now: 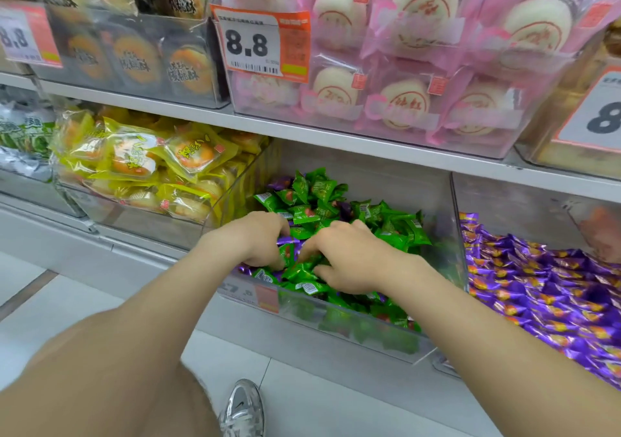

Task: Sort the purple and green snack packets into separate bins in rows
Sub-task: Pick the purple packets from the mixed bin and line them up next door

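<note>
Both hands are down in the middle bin (336, 325), a clear tub under the shelf (336, 138), heaped with green packets (396, 231). The left hand (255, 242) has its fingers curled at the front of the pile, and its grip closes on a purple packet (287, 240) that pokes out between them. The right hand (349, 262) lies just beside it, thumb and forefinger bent down into the green ones (whether that grip grasps any, I cannot tell). A few purple strays (344, 206) lie among the green, some at the back, some near the front left corner. The next bin to the right holds a purple heap (537, 285). To the left sits a tub of yellow packs (141, 161). On the shelf above are pink buns (400, 100) and an 8.8 tag (248, 45).
</note>
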